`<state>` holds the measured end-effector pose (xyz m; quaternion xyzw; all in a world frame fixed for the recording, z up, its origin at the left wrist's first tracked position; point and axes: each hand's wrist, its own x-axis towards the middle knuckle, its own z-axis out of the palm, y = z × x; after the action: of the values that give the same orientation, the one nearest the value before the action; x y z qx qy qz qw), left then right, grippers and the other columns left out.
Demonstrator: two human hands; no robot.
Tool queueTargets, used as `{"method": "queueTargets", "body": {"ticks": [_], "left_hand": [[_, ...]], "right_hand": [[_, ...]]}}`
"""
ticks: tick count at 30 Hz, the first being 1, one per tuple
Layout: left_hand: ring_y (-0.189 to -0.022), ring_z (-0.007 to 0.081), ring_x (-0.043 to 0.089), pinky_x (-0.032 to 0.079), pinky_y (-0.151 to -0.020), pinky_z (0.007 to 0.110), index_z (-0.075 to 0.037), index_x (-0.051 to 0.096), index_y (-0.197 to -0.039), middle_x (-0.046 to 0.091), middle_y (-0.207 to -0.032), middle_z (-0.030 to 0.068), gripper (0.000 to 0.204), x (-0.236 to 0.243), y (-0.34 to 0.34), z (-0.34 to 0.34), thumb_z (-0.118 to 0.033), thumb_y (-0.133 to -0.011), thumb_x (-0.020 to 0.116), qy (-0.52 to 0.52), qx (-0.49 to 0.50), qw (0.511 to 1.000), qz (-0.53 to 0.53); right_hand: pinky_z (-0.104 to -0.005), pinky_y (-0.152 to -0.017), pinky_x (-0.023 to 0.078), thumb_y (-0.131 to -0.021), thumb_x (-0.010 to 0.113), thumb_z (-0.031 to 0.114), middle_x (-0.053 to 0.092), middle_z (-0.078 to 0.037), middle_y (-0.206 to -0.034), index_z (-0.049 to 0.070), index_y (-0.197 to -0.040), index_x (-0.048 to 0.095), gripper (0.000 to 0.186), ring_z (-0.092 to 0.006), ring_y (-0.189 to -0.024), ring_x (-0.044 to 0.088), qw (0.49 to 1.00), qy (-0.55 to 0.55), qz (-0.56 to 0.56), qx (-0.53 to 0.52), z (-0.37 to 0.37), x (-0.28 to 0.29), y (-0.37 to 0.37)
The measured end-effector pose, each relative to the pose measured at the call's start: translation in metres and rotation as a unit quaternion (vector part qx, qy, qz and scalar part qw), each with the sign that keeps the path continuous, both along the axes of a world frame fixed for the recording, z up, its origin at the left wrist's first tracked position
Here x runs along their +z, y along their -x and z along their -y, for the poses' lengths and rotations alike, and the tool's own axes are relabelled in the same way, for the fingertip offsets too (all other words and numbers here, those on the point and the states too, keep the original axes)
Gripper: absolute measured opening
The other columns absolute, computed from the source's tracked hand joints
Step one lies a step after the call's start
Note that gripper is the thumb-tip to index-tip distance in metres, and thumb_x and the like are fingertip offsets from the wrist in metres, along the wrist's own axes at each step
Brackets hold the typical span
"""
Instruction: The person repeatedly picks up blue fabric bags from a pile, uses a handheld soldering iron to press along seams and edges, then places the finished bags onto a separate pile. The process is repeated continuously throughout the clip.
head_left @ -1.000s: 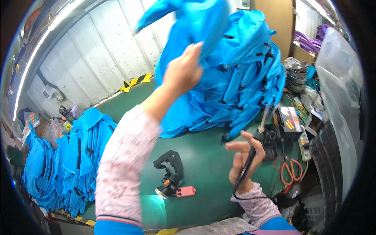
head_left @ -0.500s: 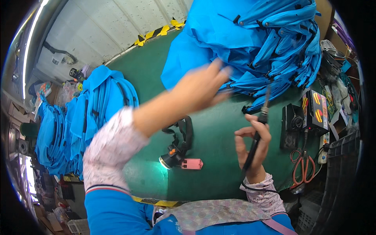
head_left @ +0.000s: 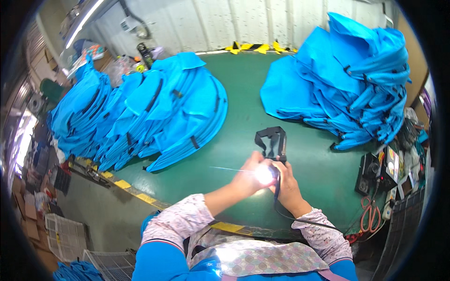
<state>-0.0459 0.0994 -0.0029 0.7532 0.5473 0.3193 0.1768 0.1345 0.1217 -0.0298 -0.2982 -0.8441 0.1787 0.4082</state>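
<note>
A lit headlamp (head_left: 264, 174) is raised off the green table, its beam shining up in a bright glare. My left hand (head_left: 243, 177) is closed round it from the left. My right hand (head_left: 288, 188) is closed beside it, its fingertips against the lamp's far side. Along that palm runs the dark handle of a soldering iron (head_left: 277, 183), its tip hidden behind the hands and the glare. The iron's black cable (head_left: 309, 222) crosses my right forearm. Beyond my fingers is the lamp's black strap (head_left: 271, 136).
Blue fabric pieces with black tabs lie stacked on the left (head_left: 154, 112) and piled at the far right (head_left: 347, 84). A soldering station (head_left: 388, 165), a black iron stand (head_left: 368, 173) and orange-handled scissors (head_left: 370, 215) are on the right. Yellow-black tape (head_left: 229, 228) lines the table's near edge.
My two hands have come together, and the headlamp has been picked up off the table. The view has swung left. The pink piece beside the lamp no longer shows.
</note>
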Motion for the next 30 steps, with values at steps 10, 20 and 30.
{"method": "queueTargets", "body": {"ticks": [10,20,30], "left_hand": [[-0.100,0.0372,0.058,0.048,-0.090,0.044,-0.001,0.059,-0.114,0.058,-0.105,0.0189,0.045,0.047,0.105,-0.019,-0.030,-0.083,0.074,-0.221,0.122,0.965,-0.065],[-0.096,0.0361,0.067,0.056,-0.079,0.047,-0.006,0.064,-0.105,0.068,-0.105,0.0143,0.045,0.076,0.397,0.015,-0.043,-0.080,0.074,0.106,0.468,0.803,-0.353],[-0.072,0.0416,0.063,0.049,-0.063,0.049,-0.001,0.057,-0.094,0.061,-0.080,0.0251,0.050,0.185,0.437,0.061,-0.051,-0.089,0.064,-0.346,0.538,0.757,-0.131]], "right_hand": [[-0.0388,-0.091,0.051,-0.073,0.075,-0.007,0.043,-0.021,-0.145,0.006,-0.134,0.041,0.071,-0.0307,-0.110,0.059,0.998,0.031,-0.020,-0.048,0.019,0.023,-0.043],[-0.0311,-0.084,0.049,-0.093,0.053,-0.004,0.047,-0.017,-0.143,0.004,-0.136,0.039,0.046,-0.0155,-0.089,0.061,0.954,0.043,-0.167,-0.247,0.026,0.048,-0.076],[-0.0300,-0.078,0.053,-0.088,0.060,-0.008,0.049,-0.025,-0.136,0.002,-0.134,0.040,0.051,-0.0164,-0.079,0.063,0.990,-0.051,-0.065,-0.115,0.024,0.055,-0.023]]}}
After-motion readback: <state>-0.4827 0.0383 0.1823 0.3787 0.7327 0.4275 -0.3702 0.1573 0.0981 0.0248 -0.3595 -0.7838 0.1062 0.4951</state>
